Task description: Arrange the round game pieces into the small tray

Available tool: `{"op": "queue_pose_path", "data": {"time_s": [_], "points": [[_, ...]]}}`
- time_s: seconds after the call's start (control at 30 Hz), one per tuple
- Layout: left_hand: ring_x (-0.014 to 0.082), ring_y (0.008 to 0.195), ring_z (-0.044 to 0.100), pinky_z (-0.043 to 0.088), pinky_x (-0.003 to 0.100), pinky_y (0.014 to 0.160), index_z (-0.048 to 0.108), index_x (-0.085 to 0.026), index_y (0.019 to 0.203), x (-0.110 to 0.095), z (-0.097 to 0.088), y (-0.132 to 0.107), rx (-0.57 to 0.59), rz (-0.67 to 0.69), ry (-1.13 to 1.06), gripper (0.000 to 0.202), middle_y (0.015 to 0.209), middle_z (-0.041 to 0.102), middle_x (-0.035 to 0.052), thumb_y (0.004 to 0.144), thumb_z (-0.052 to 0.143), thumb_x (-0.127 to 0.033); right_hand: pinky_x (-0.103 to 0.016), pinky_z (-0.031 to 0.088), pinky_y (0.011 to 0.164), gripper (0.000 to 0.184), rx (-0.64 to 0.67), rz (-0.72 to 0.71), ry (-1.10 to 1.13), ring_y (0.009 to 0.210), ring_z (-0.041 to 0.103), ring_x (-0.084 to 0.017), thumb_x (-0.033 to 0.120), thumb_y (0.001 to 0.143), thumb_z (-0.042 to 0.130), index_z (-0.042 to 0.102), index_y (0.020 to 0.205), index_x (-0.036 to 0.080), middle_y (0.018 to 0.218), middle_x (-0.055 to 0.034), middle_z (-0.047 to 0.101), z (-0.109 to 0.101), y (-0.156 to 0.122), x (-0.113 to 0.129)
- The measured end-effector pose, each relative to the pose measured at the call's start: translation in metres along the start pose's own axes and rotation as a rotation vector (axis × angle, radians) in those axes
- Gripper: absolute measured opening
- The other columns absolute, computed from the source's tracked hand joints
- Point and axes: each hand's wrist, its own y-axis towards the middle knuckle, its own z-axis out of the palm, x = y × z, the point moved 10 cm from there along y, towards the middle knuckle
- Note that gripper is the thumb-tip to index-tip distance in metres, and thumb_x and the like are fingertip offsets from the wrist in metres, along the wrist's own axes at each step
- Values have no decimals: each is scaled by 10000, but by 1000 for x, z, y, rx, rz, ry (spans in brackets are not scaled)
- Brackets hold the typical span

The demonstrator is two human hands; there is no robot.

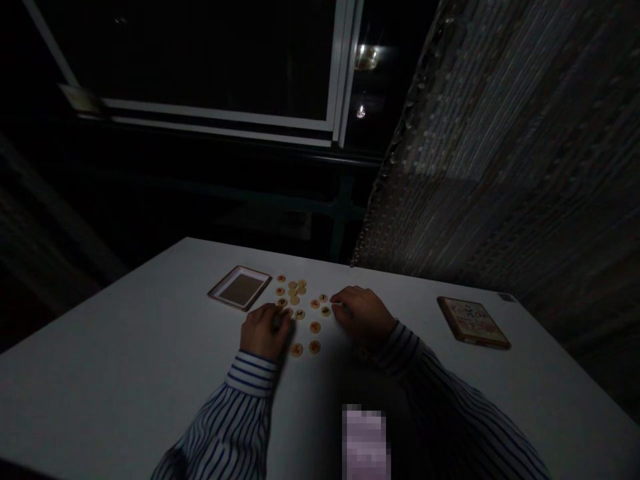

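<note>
Several small round wooden discs (306, 313) with red or black marks lie scattered on a white table (125, 347). My left hand (264, 331) rests at the left side of the group, fingers curled over a disc near its fingertips. My right hand (361, 313) lies at the right side, fingers bent and pinched toward a disc by the fingertips. The dim light hides whether either hand grips a disc. Both arms wear striped sleeves.
An open shallow box tray (240, 288) sits just left of the discs. A box lid with a printed picture (473, 321) lies to the right. A dark window (210, 80) is behind the table, and a beaded curtain (500, 147) hangs on the right.
</note>
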Motion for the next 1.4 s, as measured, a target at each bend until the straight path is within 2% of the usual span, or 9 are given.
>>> {"op": "queue_pose_path", "data": {"time_s": [0.2,0.4,0.53,0.87,1.17,1.4], "points": [[271,929,520,428,402,767,654,-202,821,8,11,-11,-13,-61,141,293,1044,586,98,679,525,-424,-305,345,771,214,-29,13,73,912,514,-168,253,791,446,604,929,210,979,-36,608,22,15,8],[299,989,477,400,440,793,652,-199,804,9,17,-14,-23,-66,173,292,1082,563,110,642,544,-417,-312,348,781,221,-70,0,115,937,500,-174,257,771,469,602,940,210,1007,-38,593,51,19,11],[309,1011,459,389,447,802,654,-189,804,10,22,-15,-15,-71,200,299,1094,557,115,625,554,-406,-322,351,774,235,-93,-38,84,943,498,-182,279,773,461,600,950,213,1033,-51,585,62,18,12],[302,1043,437,370,447,834,663,-204,814,15,34,-17,67,-128,260,286,1119,541,97,637,542,-395,-335,339,794,229,-123,-65,49,991,482,-182,265,755,479,597,946,220,1075,-51,572,71,14,14],[290,1076,411,357,437,859,660,-211,846,14,34,-15,129,-164,263,279,1160,519,88,656,547,-380,-335,344,795,243,-102,-74,44,992,477,-189,261,760,469,594,963,213,1102,-63,563,72,13,16],[281,1060,430,367,426,849,656,-215,844,14,32,-15,87,-132,250,263,1132,542,78,666,547,-374,-350,344,799,245,-91,-56,37,994,480,-194,265,758,470,595,962,216,1105,-53,562,72,13,15]]}}
